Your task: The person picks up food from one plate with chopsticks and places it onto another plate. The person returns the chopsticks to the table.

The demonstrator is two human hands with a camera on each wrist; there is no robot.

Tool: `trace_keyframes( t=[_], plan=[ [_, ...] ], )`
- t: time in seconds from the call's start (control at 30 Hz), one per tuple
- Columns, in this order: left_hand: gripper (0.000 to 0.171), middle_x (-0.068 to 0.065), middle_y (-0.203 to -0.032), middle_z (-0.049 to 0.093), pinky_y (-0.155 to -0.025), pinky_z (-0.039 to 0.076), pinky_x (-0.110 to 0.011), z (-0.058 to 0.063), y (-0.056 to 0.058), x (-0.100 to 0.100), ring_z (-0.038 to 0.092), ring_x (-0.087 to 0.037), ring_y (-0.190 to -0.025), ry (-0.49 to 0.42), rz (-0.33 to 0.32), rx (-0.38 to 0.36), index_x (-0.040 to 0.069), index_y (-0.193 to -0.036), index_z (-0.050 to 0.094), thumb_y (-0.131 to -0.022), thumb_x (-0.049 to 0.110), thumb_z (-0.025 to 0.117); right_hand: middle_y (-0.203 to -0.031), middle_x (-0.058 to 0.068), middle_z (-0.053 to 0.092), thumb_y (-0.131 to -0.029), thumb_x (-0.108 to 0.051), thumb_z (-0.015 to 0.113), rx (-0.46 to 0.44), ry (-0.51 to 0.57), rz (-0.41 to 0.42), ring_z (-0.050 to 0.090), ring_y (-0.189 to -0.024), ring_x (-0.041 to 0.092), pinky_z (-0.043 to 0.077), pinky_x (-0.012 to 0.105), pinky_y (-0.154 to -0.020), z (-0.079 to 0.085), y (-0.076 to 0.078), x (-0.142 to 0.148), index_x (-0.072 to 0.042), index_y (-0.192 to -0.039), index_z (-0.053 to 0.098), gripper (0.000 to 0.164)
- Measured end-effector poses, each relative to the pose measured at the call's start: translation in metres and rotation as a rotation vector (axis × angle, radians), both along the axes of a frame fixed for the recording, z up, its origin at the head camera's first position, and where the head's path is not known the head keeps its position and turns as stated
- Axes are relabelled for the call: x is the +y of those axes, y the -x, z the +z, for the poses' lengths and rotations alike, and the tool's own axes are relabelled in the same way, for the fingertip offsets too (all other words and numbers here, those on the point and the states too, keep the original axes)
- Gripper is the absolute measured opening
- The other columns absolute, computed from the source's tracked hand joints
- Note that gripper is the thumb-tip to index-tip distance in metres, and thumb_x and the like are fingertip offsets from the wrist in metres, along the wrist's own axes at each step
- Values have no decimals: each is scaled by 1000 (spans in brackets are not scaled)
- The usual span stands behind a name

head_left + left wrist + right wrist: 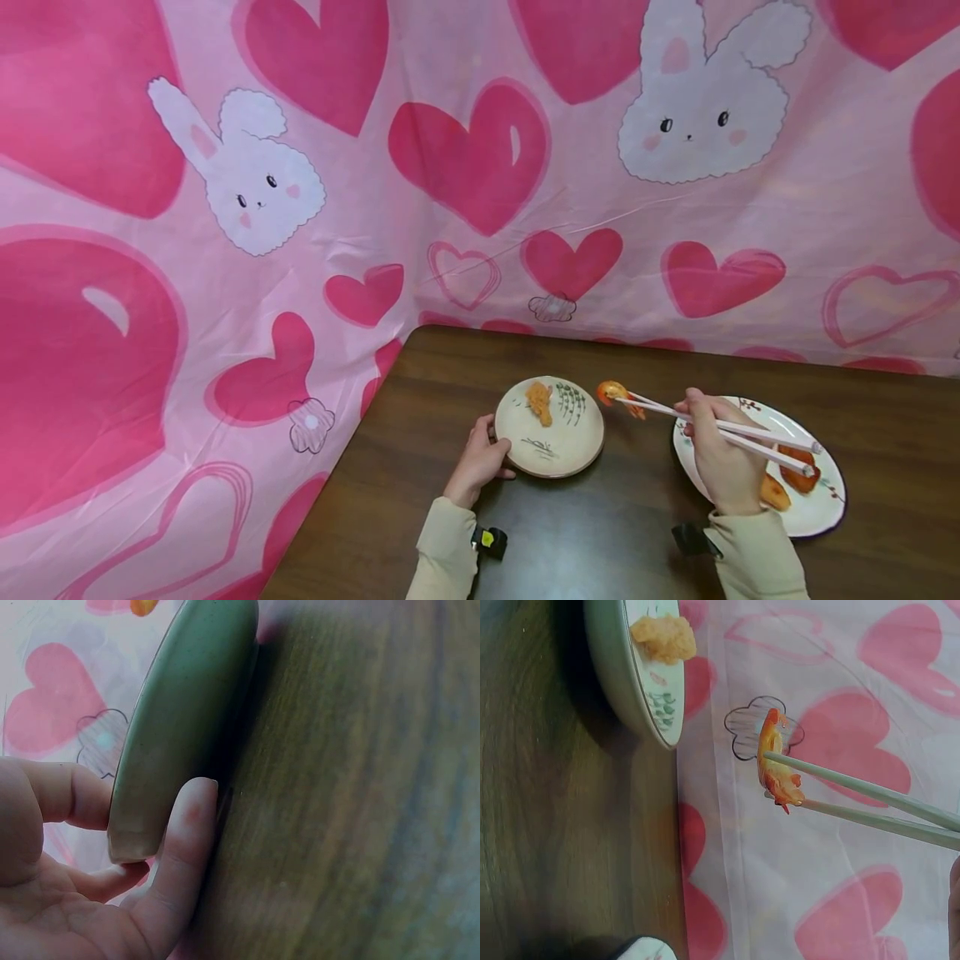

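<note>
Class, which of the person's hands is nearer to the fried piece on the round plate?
Left. The left hand grips the round plate, to the near left of the fried piece; the right hand, holding chopsticks, is farther off to its right.

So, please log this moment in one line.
left hand: holds round plate; right hand: holds chopsticks; shrimp-like piece: pinched, raised

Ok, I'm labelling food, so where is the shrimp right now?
In the head view, the shrimp is at the tips of the chopsticks in the right hand, near the right edge of the round plate.
</note>
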State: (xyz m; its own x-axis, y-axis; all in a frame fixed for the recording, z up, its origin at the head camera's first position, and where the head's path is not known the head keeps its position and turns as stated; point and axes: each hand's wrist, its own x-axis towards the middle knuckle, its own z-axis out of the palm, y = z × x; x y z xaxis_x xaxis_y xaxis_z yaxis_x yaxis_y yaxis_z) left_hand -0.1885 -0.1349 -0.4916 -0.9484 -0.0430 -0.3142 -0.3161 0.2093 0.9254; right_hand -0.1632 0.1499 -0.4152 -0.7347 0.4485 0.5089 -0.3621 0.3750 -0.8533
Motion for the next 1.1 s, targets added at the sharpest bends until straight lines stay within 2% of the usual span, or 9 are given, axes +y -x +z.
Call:
trace_keyframes(
  t=[0.23,0.43,0.63,0.8,0.9,1.0,1.1],
  plan=[
    [55,-16,-124,30,-52,55,-30,-1,1,-1,55,-18,-64,-10,-10,12,6,-134,28,-82,9,48,-69,-15,63,-81,-4,62,67,11,57,52,-50,2,44,8,-48,0,2,-11,3,-77,69,12],
    [54,-16,-125,29,-52,55,-30,0,0,-2,55,-19,-66,0,-9,6,6,-133,28,-83,10,48,-67,-10,64,-80,-2,61,78,10,93,52,-48,5,43,10,-46,4,0,-23,4,-75,69,11],
    [53,-15,-125,30,-52,54,-29,0,1,-1,55,-18,-66,11,-3,8,7,-132,30,-84,11,48,-68,-6,65,-80,-6,63,47,-12,107,53,-49,5,43,11,-46,-11,7,-28,-1,-75,70,11],
    [53,-15,-125,29,-51,54,-29,0,1,-1,55,-18,-65,10,-1,13,7,-133,29,-83,10,48,-69,-4,64,-83,-17,61,-25,-57,106,52,-51,6,41,13,-45,-17,8,-32,-7,-75,70,16],
    [54,-16,-126,29,-51,54,-30,0,1,0,55,-18,-65,9,2,13,7,-133,29,-83,10,48,-70,-3,64,-83,-15,61,-3,-24,157,50,-51,4,37,12,-44,-38,19,-29,-7,-77,70,14],
    [54,-15,-126,29,-51,54,-29,0,1,0,55,-18,-66,9,2,9,7,-134,29,-83,10,48,-71,1,65,-83,-17,61,-22,-14,169,49,-52,6,37,14,-43,-56,27,-26,-7,-79,70,15],
    [54,-15,-126,29,-51,54,-29,0,0,0,55,-19,-66,9,0,5,7,-134,28,-83,10,48,-70,0,65,-83,-26,62,-70,-58,131,50,-52,8,38,16,-42,-75,36,-25,-10,-78,71,19]
  ],
)
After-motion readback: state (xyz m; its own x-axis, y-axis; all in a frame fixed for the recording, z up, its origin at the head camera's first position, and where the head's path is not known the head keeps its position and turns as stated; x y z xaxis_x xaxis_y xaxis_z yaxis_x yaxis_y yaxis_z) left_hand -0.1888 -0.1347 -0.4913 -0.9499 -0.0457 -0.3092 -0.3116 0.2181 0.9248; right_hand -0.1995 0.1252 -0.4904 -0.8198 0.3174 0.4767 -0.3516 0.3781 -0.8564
